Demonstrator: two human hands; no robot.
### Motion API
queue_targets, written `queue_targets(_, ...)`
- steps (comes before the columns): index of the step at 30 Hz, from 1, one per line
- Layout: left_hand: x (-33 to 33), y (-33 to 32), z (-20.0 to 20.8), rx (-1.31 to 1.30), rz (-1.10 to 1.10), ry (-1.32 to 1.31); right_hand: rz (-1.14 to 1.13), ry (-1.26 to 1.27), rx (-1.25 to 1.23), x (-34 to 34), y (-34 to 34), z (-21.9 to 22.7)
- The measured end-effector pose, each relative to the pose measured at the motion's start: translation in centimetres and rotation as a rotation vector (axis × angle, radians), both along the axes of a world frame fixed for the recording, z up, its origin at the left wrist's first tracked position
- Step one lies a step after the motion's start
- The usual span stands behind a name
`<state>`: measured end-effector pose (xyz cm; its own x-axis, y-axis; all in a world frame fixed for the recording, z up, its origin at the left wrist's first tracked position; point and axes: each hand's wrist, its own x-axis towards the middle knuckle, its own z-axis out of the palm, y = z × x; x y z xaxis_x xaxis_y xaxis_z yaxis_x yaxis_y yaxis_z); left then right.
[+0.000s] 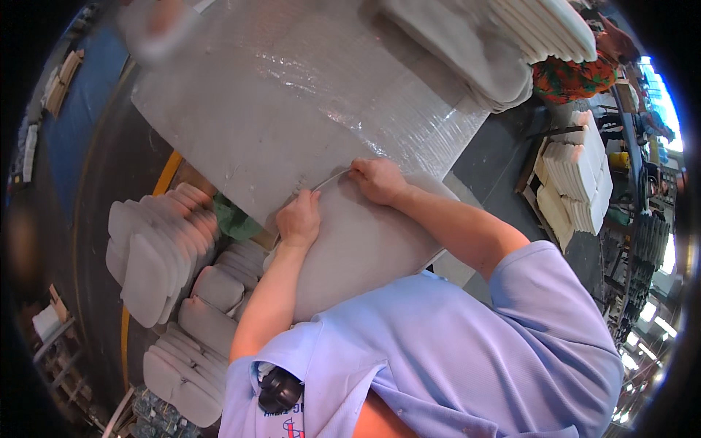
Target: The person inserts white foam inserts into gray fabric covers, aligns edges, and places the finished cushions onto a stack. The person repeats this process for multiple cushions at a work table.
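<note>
A grey fabric-covered cushion with rounded corners leans between my body and the table's near edge. My left hand is closed on its far edge, fingertips pinched together. Just to the right, my right hand pinches the same edge with curled fingers. A thin pale line runs along the edge from one hand to the other; whether it is a cord or a seam I cannot tell. The far side of the cushion is hidden. Under and beyond my hands lies a grey table covered in shiny clear film.
Grey cushions are stacked at the table's far right. More stacks of grey cushions stand low on my left. Pale pads sit on a pallet to the right. Someone in orange patterned clothing is beyond the table's right corner.
</note>
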<state>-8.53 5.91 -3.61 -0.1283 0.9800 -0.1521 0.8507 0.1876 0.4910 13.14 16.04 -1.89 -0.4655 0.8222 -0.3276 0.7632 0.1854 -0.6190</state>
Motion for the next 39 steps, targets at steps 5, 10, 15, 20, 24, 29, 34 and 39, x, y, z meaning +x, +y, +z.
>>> queue_targets(5, -2.7, -0.1, 2.3, -0.222, -0.105, -0.056, 0.367, -0.151, -0.223, 2.0, 3.3, 2.3)
queue_targets(10, -5.2, -2.3, 2.7, -0.258, -0.143, -0.043, 0.342, -0.166, -0.169, 4.4, 3.5, 2.0)
queue_targets(15, -4.9, -3.1, 0.8, -0.08, -0.035, -0.001, 0.251, -0.075, -0.084, 4.5, 2.5, 0.8)
queue_targets(20, -4.5, -3.6, -1.3, 0.056, 0.023, 0.011, 0.155, 0.13, 0.044, 4.7, 2.1, -0.2)
queue_targets(24, -4.3, -2.8, -0.8, 0.05, 0.033, 0.029, 0.149, 0.134, 0.036, 4.5, 2.4, -0.5)
queue_targets(29, -5.3, -2.2, 1.7, -0.012, 0.108, -0.123, 0.179, 0.052, 0.018, 4.1, 3.7, 0.6)
queue_targets(34, -8.3, -6.8, 7.2, 0.058, 0.239, -0.348, 0.051, -0.064, -0.018, 8.3, 3.0, 8.5)
queue_targets(39, -7.0, -18.3, 10.8, -0.207, 0.314, -0.376, -0.368, -0.049, -0.701, 14.3, -0.6, 13.4)
